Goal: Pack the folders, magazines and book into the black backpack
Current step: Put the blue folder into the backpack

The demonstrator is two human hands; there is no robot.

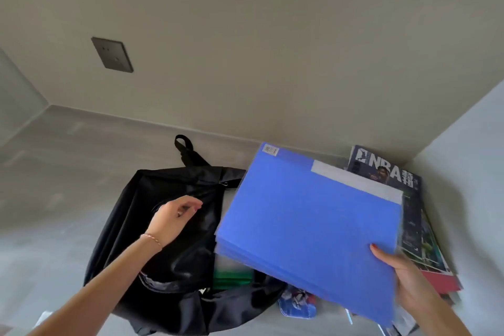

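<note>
The right hand (409, 278) grips a blue folder stack (308, 226) by its near corner, lifted beside the black backpack (174, 248). Something green (231, 278) shows in the backpack's open mouth. The left hand (171, 219), fingers loosely curled and holding nothing, hovers over the backpack. Magazines (409, 215) lie stacked at right.

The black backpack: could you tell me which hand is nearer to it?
Left. The left hand hovers directly over the black backpack; the right hand grips the blue folders off to its right.
</note>
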